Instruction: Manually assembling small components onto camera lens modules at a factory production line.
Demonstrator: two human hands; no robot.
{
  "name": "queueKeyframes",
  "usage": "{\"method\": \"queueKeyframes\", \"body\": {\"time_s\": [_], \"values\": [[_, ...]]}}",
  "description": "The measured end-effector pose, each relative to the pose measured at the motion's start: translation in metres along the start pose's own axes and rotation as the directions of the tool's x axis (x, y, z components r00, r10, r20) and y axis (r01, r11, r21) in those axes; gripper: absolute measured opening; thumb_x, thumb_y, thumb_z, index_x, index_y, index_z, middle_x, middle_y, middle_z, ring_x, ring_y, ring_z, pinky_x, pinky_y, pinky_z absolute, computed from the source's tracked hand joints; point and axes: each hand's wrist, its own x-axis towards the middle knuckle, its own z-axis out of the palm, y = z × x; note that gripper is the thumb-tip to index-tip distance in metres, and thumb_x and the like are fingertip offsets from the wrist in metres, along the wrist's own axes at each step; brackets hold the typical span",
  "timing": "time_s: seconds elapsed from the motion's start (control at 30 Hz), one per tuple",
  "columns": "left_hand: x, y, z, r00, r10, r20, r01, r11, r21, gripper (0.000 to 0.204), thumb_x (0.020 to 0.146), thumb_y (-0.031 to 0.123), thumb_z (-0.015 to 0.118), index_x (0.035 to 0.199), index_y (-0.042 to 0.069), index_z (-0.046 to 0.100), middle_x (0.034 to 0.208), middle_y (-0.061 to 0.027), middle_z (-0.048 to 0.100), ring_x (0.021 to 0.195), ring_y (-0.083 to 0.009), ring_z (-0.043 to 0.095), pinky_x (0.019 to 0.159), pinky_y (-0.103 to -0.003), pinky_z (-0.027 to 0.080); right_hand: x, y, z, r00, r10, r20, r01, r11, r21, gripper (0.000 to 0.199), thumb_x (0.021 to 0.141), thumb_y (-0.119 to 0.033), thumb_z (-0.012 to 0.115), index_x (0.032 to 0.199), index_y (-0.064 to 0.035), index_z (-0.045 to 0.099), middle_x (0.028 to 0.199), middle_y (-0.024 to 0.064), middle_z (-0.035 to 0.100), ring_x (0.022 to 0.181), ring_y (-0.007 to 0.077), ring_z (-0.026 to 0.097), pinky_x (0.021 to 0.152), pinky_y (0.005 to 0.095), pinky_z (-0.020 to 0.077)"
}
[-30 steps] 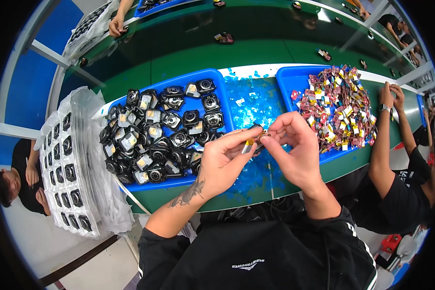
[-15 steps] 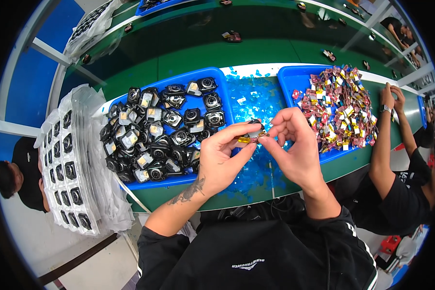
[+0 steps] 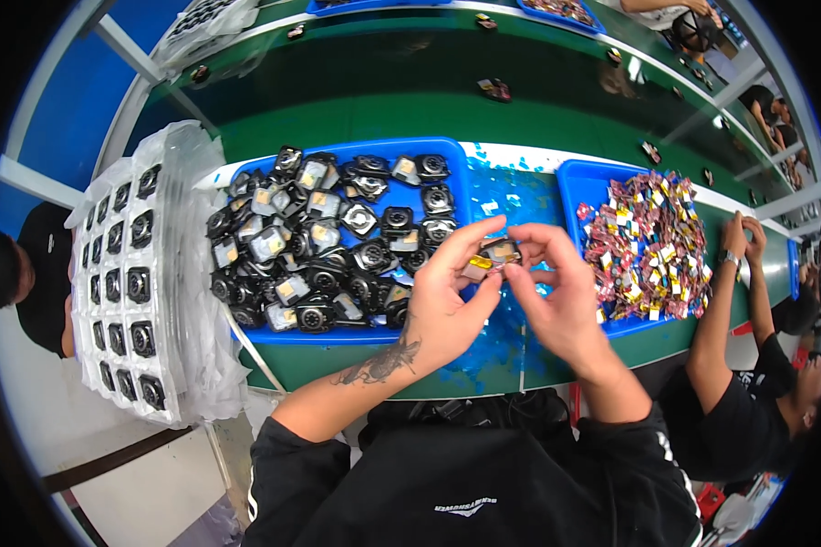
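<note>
From the head camera, your left hand point(image 3: 447, 305) and right hand point(image 3: 556, 292) meet above the green bench, both pinched shut on one small square module with a gold tab point(image 3: 491, 255). It sits between your fingertips, just over the near edge of the blue tray of black modules point(image 3: 447, 155). Keep your left grip steady on the body and work only with your right fingertips, holding the piece over the blue film scraps point(image 3: 497, 351), not the tray of coloured parts point(image 3: 570, 182).
</note>
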Motion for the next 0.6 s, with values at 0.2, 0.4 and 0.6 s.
{"method": "queueKeyframes", "body": {"time_s": [0.2, 0.4, 0.6], "values": [[-0.017, 0.069, -0.021, 0.824, 0.566, 0.031, -0.531, 0.751, 0.392, 0.03, 0.079, -0.008, 0.066, 0.109, -0.007, 0.063, 0.103, -0.0155, 0.063, 0.094, -0.0244, 0.062, 0.082, -0.034, 0.05, 0.149, 0.049, -0.051, 0.977, 0.083, 0.197, -0.057, 0.99, -0.132, 0.037, 0.086, -0.003, 0.064, 0.119, 0.0015, 0.051, 0.078, 0.0058, 0.068, 0.069, 0.0085, 0.06, 0.064, 0.0245, 0.0496], [-0.089, 0.181, -0.016, 0.648, 0.703, 0.295, -0.755, 0.541, 0.371, 0.028, 0.09, 0.013, 0.056, 0.113, 0.009, 0.04, 0.088, -0.0135, 0.058, 0.066, -0.0349, 0.058, 0.052, -0.044, 0.049, 0.235, 0.137, -0.066, 0.95, 0.309, -0.034, -0.288, 0.836, -0.467, 0.047, 0.068, -0.018, 0.085, 0.107, -0.0035, 0.064, 0.101, 0.0161, 0.068, 0.091, 0.0267, 0.068, 0.08, 0.0346, 0.0538], [-0.095, 0.223, -0.023, 0.737, 0.489, 0.468, -0.676, 0.557, 0.483, 0.03, 0.099, 0.024, 0.042, 0.125, 0.01, 0.042, 0.097, -0.0073, 0.053, 0.07, -0.0345, 0.057, 0.056, -0.044, 0.048, 0.206, 0.079, -0.033, 0.972, -0.208, -0.109, 0.11, 0.812, -0.573, 0.026, 0.076, -0.019, 0.075, 0.098, -0.0052, 0.069, 0.097, 0.0179, 0.067, 0.095, 0.0334, 0.065, 0.085, 0.0424, 0.0514]]}}
